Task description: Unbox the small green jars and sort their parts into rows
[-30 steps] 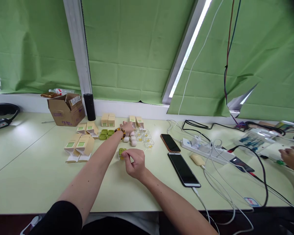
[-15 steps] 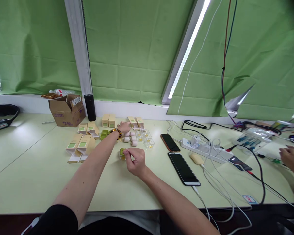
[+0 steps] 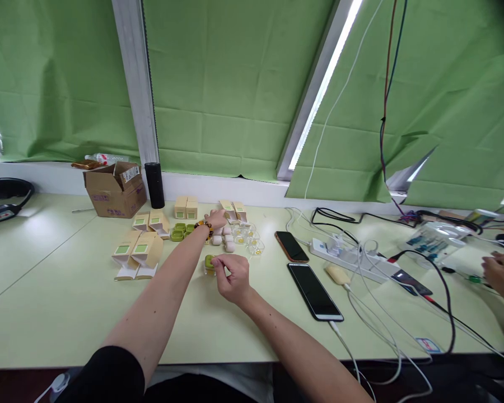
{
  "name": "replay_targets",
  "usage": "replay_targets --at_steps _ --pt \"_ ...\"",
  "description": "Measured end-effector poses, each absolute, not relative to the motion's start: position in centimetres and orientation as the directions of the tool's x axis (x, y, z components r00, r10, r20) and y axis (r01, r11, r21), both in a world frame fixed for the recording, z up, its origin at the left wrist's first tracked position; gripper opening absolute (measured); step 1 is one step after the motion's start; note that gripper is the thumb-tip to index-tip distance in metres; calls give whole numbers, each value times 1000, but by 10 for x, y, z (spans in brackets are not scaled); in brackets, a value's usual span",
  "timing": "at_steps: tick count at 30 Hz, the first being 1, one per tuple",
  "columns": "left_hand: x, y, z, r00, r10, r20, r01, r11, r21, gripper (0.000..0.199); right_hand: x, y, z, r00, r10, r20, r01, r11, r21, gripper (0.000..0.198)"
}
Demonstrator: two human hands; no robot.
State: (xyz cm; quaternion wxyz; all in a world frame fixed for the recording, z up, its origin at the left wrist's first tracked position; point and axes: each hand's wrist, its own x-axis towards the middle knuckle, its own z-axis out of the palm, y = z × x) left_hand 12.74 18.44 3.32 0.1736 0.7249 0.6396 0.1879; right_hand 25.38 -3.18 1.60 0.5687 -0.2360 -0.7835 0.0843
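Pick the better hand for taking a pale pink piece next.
Left hand, probably: it is stretched out beside the pale pink pieces. The right hand is farther off, at the green-and-clear container.

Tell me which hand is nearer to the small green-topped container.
Right. The right hand is at the green-topped container, overlapping its right edge in view; the left hand is farther back across the table, beyond it, by the pale pink pieces.
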Motion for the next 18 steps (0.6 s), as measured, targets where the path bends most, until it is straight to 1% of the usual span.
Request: replay_targets --at_steps 4,7,8,11,12,14,16,17,18 --pt "129 176 39 105 994 32 849 -107 517 62 256 -32 16 -239 455 858 270 880 -391 36" --pt "126 162 47 102 993 51 835 -114 538 68 261 -31 19 -207 462 863 276 873 -401 32" --pt "124 156 50 102 992 69 830 -123 544 68 263 -29 21 -188 482 856 280 861 -424 32" --pt "113 128 61 109 983 148 812 -175 557 63 271 -18 26 -112 595 796 277 788 -550 29" --pt "108 116 64 117 977 177 805 -198 559 62 273 -13 28 -94 638 764 276 754 -596 26" --pt "96 88 68 140 964 227 791 -247 560 57 279 -2 32 -121 724 679 288 680 -674 16" --pt "82 57 67 179 937 298 757 -325 567 51 285 7 35 -230 791 567 362 610 -705 8" --pt "76 41 64 190 932 308 755 -339 561 49 288 9 37 -308 813 495 410 582 -702 13" --pt "69 25 60 196 925 325 758 -353 548 47 290 10 38 -381 824 420 453 562 -692 24"
